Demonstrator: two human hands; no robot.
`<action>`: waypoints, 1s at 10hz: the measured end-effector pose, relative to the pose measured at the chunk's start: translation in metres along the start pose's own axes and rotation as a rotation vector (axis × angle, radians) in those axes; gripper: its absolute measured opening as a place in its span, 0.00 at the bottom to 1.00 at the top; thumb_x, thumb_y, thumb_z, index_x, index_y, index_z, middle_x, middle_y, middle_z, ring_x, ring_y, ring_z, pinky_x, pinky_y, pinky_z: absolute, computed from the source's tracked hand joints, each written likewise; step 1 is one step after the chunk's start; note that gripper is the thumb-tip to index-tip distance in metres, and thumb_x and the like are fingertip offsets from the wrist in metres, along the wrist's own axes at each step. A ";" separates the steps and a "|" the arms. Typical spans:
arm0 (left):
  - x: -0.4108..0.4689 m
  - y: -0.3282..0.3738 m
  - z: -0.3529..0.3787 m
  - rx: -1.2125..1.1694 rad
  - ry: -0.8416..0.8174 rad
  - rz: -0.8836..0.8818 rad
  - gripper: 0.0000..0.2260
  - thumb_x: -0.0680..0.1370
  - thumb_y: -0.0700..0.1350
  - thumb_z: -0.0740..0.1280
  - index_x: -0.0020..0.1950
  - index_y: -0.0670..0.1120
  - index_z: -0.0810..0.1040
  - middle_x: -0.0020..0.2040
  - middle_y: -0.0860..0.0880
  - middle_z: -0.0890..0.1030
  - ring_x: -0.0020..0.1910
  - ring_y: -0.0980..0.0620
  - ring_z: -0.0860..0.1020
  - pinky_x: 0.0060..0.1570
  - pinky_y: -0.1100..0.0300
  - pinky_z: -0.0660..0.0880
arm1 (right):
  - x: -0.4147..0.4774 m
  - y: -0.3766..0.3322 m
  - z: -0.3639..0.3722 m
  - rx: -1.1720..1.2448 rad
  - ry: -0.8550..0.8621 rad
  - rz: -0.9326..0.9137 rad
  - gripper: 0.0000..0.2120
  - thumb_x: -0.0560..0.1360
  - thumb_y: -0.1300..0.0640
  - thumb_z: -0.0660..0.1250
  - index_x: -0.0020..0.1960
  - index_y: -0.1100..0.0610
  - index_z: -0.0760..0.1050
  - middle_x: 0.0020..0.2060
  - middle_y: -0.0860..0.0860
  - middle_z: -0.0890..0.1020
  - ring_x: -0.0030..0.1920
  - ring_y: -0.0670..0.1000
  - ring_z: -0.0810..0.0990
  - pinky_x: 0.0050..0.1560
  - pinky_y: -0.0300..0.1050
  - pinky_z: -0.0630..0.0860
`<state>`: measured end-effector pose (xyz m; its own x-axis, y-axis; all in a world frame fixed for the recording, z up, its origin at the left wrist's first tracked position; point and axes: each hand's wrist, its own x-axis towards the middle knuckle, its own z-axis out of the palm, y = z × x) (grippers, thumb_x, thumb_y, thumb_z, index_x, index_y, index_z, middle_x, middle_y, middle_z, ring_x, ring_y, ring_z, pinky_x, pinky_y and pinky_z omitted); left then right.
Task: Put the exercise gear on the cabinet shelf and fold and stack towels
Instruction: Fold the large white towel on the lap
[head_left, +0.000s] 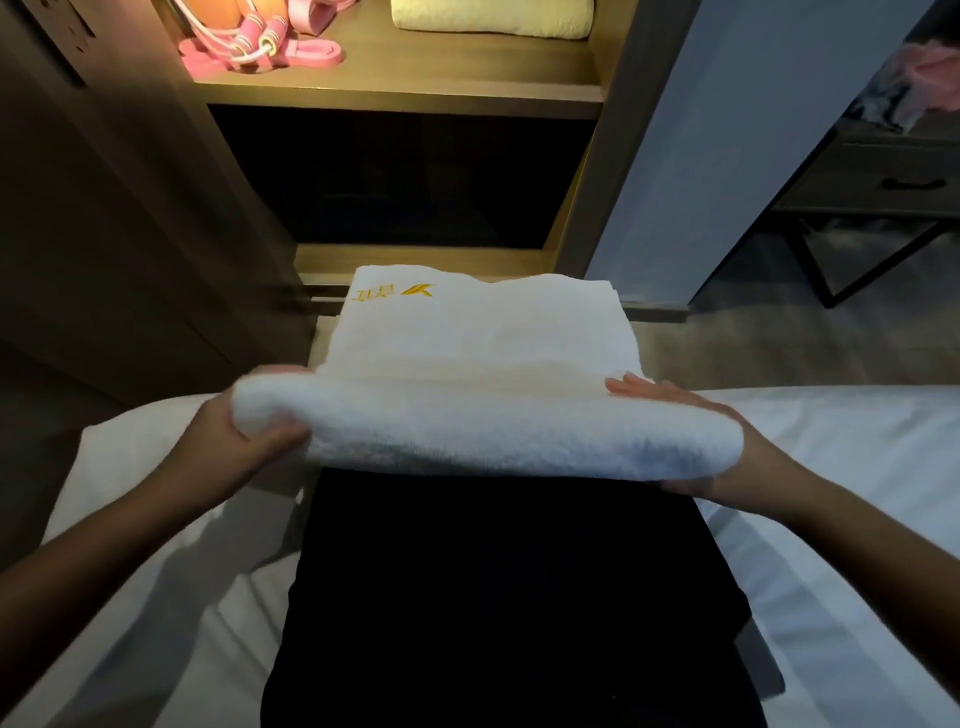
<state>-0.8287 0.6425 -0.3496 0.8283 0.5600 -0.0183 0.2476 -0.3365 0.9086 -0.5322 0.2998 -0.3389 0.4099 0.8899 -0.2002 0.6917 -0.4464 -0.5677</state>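
I see the folded white towel (483, 374) spanning the centre, gripped by the left hand (244, 431) at 9 o'clock and the right hand (675, 402) at 3 o'clock. It blocks my straight path forward. At 12 o'clock the lit shelf (415, 88) shows bare wood between the pink exercise gear (265, 39) at 11 and a cream towel (491, 18) at 1. Below it a dark compartment (405, 176) stands open. A dark wood panel (104, 208) walls off 10 o'clock, and a grey wall (727, 130) closes 2 o'clock.
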 end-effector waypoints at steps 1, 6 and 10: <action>0.000 -0.008 -0.015 0.311 -0.353 0.212 0.32 0.70 0.61 0.70 0.73 0.56 0.68 0.71 0.60 0.71 0.69 0.58 0.70 0.66 0.60 0.69 | -0.002 -0.003 -0.007 -0.193 -0.016 -0.296 0.27 0.79 0.39 0.56 0.74 0.50 0.65 0.75 0.45 0.64 0.76 0.48 0.60 0.75 0.48 0.56; 0.030 -0.027 -0.016 0.974 -0.423 0.746 0.23 0.82 0.48 0.56 0.77 0.46 0.62 0.77 0.49 0.63 0.75 0.50 0.63 0.72 0.49 0.63 | 0.009 0.014 -0.009 -0.409 0.116 -0.554 0.34 0.70 0.46 0.67 0.72 0.57 0.62 0.71 0.56 0.68 0.73 0.50 0.63 0.68 0.58 0.62; 0.049 -0.014 -0.009 0.332 -0.257 -0.317 0.13 0.80 0.43 0.66 0.63 0.54 0.78 0.65 0.49 0.77 0.63 0.51 0.75 0.63 0.63 0.68 | 0.044 -0.005 -0.008 0.108 0.261 0.352 0.10 0.79 0.60 0.66 0.59 0.56 0.79 0.54 0.53 0.82 0.52 0.49 0.81 0.49 0.36 0.74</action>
<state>-0.7962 0.6814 -0.3600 0.7732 0.4832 -0.4107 0.6175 -0.4260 0.6613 -0.5127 0.3402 -0.3382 0.7547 0.6260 -0.1960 0.4230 -0.6928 -0.5840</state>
